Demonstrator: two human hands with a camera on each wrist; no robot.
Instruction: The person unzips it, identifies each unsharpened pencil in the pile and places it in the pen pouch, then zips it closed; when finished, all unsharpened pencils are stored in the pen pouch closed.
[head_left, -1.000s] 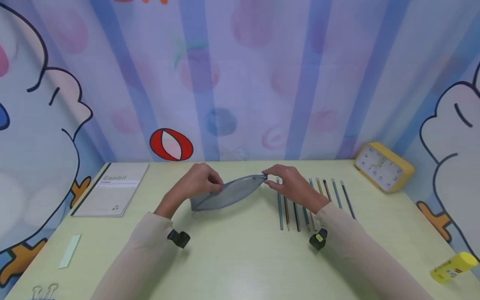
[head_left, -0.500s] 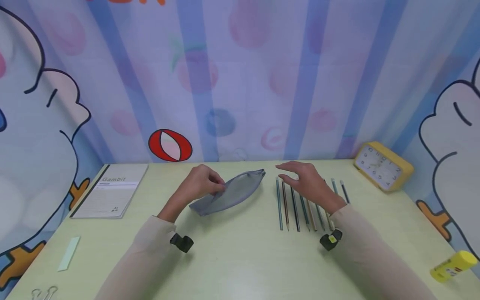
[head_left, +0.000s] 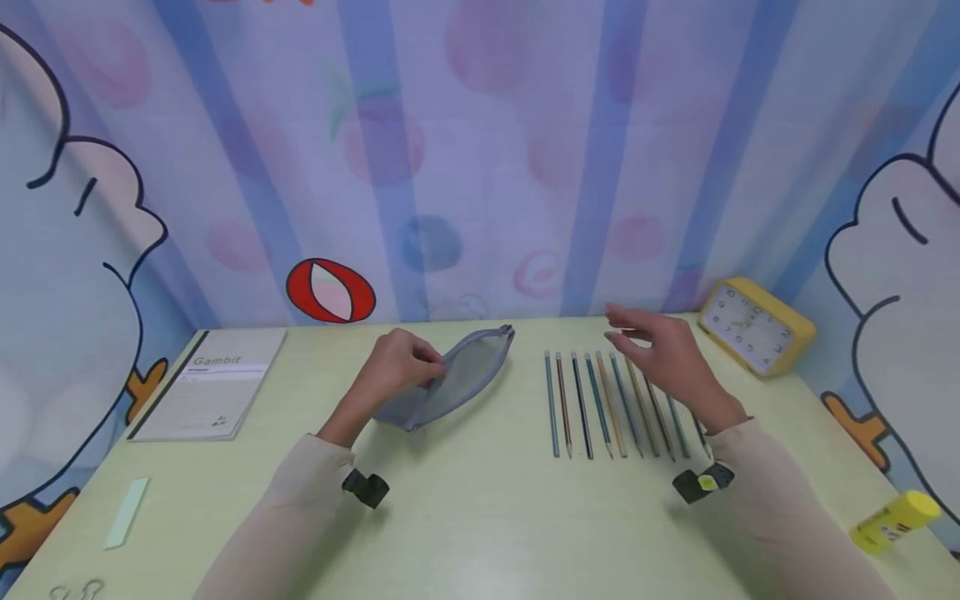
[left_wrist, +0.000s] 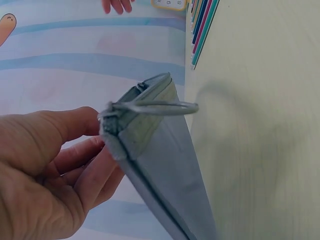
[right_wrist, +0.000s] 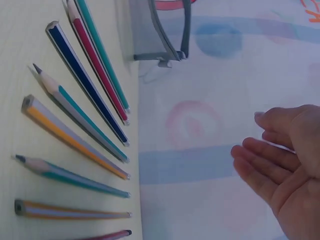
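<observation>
A grey mesh pencil pouch (head_left: 453,377) lies tilted on the pale green table (head_left: 480,517), its zipped end (head_left: 509,332) pointing at the back wall. My left hand (head_left: 396,367) pinches the pouch's near top edge (left_wrist: 114,131) between thumb and fingers. To its right, several coloured pencils (head_left: 600,400) lie side by side in a row (right_wrist: 80,120). My right hand (head_left: 663,354) hovers above the far end of that row, fingers relaxed and spread (right_wrist: 280,165), holding nothing.
A yellow alarm clock (head_left: 753,325) stands at the back right. A grey notebook (head_left: 213,392) lies at the left, a pale strip (head_left: 126,512) and binder clips (head_left: 71,592) near the front left. A yellow glue stick (head_left: 894,521) lies at the front right.
My right hand has let go of the pouch's zipper end and moved right, over the pencils. The left hand has kept its hold on the pouch, which now lies lower and more tilted.
</observation>
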